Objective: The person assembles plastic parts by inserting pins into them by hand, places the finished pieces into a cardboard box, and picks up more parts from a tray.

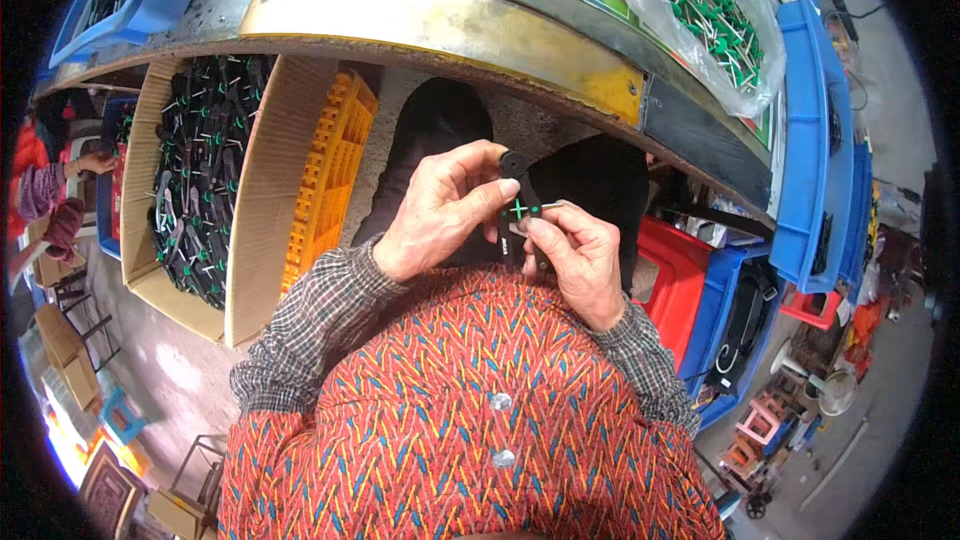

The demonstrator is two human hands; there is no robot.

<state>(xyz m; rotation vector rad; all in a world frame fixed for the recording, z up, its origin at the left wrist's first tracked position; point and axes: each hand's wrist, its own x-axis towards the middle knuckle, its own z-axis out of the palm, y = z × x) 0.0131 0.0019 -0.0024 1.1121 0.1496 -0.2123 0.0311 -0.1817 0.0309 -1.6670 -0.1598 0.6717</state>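
In front of the red smock (440, 410), the fingers of the left hand (425, 215) pinch the rounded top of a black tool (515, 168), while those of the right hand (585, 262) grasp it lower, by a small green piece (519, 210). It looks light, stiff and smooth; the broad top seems the surest hold, the slim green piece likelier to snap.

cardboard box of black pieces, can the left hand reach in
Probably yes: the box is open on top, though the left hand holds a black tool and an orange crate stands between.
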